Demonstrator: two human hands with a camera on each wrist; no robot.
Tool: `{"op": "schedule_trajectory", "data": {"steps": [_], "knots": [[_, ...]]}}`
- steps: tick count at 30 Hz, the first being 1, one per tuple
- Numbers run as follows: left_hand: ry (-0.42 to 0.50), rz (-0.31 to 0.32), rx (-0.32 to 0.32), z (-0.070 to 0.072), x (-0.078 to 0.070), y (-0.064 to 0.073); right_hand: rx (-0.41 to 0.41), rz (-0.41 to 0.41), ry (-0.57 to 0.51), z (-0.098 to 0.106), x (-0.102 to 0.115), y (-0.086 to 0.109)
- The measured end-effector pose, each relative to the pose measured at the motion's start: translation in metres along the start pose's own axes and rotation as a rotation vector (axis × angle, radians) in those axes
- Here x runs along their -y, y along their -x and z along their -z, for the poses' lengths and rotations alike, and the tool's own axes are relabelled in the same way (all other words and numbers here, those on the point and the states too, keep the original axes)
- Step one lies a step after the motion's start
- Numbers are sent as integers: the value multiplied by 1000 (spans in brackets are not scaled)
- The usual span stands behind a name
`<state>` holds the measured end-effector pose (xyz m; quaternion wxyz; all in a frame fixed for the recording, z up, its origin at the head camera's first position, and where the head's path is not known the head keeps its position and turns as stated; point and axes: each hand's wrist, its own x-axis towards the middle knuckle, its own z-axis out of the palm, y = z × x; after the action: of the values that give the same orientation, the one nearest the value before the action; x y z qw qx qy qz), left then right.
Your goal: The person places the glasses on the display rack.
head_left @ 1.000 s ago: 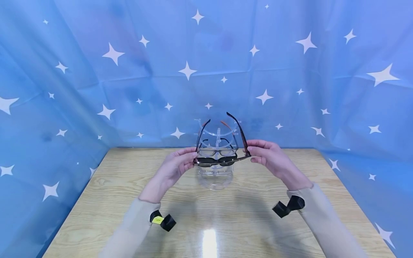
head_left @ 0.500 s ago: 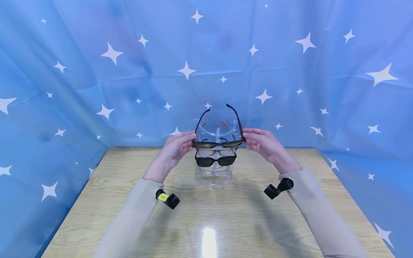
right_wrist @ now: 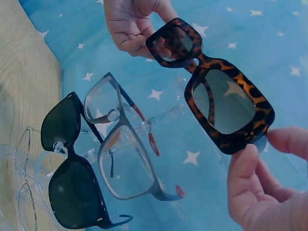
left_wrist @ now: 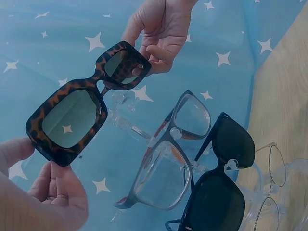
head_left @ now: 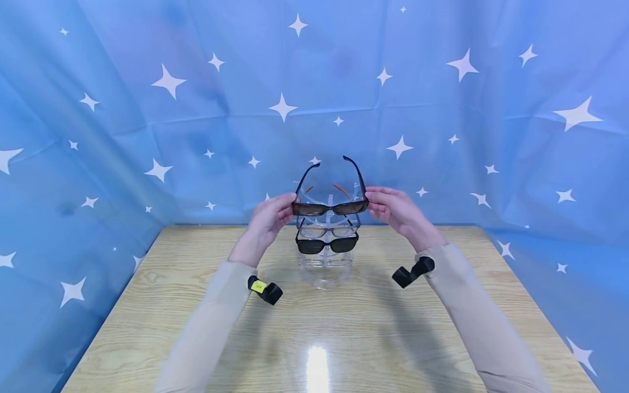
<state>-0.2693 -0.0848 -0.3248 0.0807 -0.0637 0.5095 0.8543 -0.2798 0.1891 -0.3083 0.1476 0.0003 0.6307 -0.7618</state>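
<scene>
My left hand (head_left: 267, 221) and right hand (head_left: 398, 210) hold a pair of tortoiseshell sunglasses (head_left: 310, 209) between them. Each pinches one outer end of the frame near the hinge. Both temples are unfolded and point away. In the left wrist view the sunglasses (left_wrist: 72, 115) are apart from the grey-framed clear glasses (left_wrist: 139, 168) below. A clear plastic eyewear stand (head_left: 325, 283) stands behind; its top post (right_wrist: 166, 118) is just under the sunglasses. Black sunglasses (head_left: 312, 246) sit on the stand beneath the grey pair, with thin wire-rimmed glasses (head_left: 324, 263) lowest.
The stand is near the far edge of a wooden table (head_left: 147, 305). Behind it hangs a blue curtain (head_left: 221, 136) with white stars. Orange-red temple tips (head_left: 341, 190) of the grey glasses stick out toward the curtain.
Both hands have raised the tortoiseshell sunglasses from in front of the black pair to above the grey pair. The frame has gone from tilted to nearly level, facing front.
</scene>
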Motion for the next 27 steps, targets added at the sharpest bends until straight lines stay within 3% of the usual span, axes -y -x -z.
{"op": "schedule_trajectory", "data": {"steps": [10, 27], "knots": [[-5, 5, -76, -2, 7, -11, -18, -18, -56, 3, -10, -12], [-7, 1, -64, 0, 11, -15, -5, -11, -83, 5, -17, -14]]}}
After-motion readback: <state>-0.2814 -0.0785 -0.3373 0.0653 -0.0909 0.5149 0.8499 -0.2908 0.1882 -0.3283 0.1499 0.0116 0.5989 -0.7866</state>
